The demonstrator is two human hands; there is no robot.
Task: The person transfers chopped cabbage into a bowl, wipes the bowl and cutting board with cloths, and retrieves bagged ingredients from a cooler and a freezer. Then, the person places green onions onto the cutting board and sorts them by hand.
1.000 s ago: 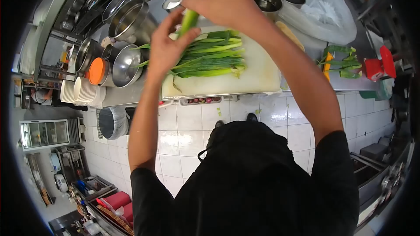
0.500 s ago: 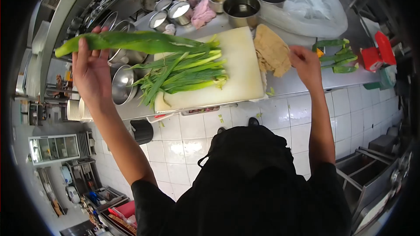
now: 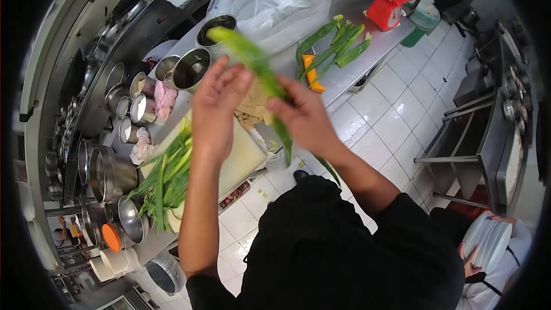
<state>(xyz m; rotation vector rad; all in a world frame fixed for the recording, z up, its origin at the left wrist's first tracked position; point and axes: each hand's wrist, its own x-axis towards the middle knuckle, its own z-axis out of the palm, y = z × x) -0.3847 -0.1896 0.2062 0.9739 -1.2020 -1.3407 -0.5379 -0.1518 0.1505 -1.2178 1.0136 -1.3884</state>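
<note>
A long green leek (image 3: pixel 256 60), slightly blurred, slants in front of me above the work table, its pale end up and its leaves hanging down. My right hand (image 3: pixel 304 116) is closed around its lower part. Beside its upper part is my left hand (image 3: pixel 218 112), fingers loosely bent and apart; whether the thumb touches the stalk is unclear. Below lies a white cutting board (image 3: pixel 244 158) bearing a heap of leeks (image 3: pixel 166 178), partly hidden by my left arm. A tan cloth (image 3: pixel 252 109) shows behind my hands.
Several leeks (image 3: pixel 344 40) and an orange object (image 3: pixel 311 73) lie toward the red scale (image 3: pixel 389 3). A plastic bag (image 3: pixel 270 3), a pot of dark liquid (image 3: pixel 192 70) and a pink cloth (image 3: pixel 165 100) stand farther back. At lower right, a person holds white plates (image 3: pixel 488 241).
My view has turned to the right. The leek went from my left hand into my right hand's grip and now slants between both hands. My right hand has left the tan cloth's side.
</note>
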